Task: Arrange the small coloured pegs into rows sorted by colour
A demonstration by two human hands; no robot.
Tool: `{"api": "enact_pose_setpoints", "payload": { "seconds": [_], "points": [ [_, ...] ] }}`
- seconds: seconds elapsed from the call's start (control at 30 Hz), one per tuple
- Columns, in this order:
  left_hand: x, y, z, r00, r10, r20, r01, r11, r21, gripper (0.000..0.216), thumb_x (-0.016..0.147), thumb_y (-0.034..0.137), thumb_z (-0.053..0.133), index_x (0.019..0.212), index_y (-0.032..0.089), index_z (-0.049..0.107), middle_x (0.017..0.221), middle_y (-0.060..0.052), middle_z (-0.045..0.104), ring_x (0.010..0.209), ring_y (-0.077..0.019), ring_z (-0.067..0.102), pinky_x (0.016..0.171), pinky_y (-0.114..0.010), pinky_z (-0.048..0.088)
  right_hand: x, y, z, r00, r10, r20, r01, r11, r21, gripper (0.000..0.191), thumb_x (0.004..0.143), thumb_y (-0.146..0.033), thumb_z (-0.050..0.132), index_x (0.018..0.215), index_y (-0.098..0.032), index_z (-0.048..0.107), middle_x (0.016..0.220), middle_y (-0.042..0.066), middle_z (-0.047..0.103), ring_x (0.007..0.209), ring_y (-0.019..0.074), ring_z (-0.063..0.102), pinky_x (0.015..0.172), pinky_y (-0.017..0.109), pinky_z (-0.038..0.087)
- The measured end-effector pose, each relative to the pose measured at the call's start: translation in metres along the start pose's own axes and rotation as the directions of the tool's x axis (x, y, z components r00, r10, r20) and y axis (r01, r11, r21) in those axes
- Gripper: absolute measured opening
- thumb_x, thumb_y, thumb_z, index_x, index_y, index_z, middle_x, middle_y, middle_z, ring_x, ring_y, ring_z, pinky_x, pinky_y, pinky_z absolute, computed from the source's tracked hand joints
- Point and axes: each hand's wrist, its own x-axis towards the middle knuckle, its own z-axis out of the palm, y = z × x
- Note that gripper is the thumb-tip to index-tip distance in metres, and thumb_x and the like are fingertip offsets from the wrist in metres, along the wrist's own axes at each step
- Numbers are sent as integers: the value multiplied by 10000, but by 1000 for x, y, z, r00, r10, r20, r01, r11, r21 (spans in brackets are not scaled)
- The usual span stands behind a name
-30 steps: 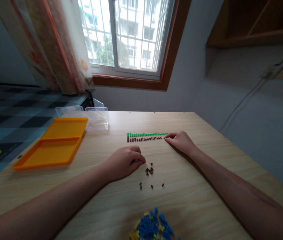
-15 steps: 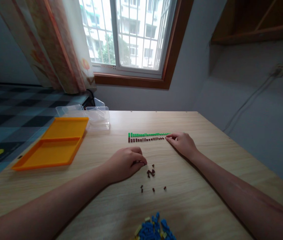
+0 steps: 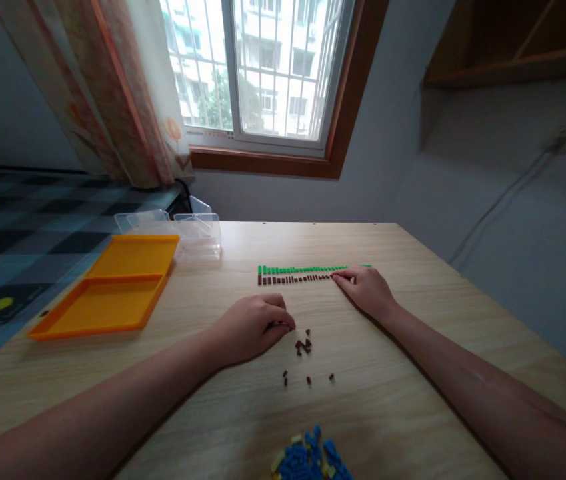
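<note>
Bricks in green now show past the right hand, pinching a brown brick; left hand curled, contents unclear

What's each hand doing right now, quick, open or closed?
Left hand: closed near the loose brown pieces; can't tell if it holds one.
Right hand: closed at the right end of the brown row; can't tell if it holds a piece.

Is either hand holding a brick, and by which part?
Cannot be told: the right hand is at the end of the brown row, the left hand is curled, and any grip is unclear.
</note>
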Motion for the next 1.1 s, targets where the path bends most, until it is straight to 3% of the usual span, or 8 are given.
{"api": "enact_pose_setpoints", "payload": {
  "seconds": [0.6, 1.1],
  "points": [
    [0, -1, 1, 999, -30, 14, 30, 1000, -5, 202, 918, 231, 562, 937, 244, 762, 907, -26, 677, 779, -133, 638, 727, -250, 495, -2, -1, 0, 1000, -22, -13, 22, 1000, -21, 287, 934, -392, 547, 1018, -261, 789, 1014, 28, 777, 939, 224, 696, 811, 311, 500],
    [0, 1, 1, 999, -30, 14, 31, 1000, -6, 201, 921, 233, 563, 937, 246, 763, 911, -21, 681, 787, -132, 638, 734, -243, 489, -4, -1, 2, 996, -60, -65, 58, 998, -33, 242, 904, -343, 579, 968, -269, 801, 924, 9, 785, 845, 208, 706, 746, 296, 495]
  ]
}}
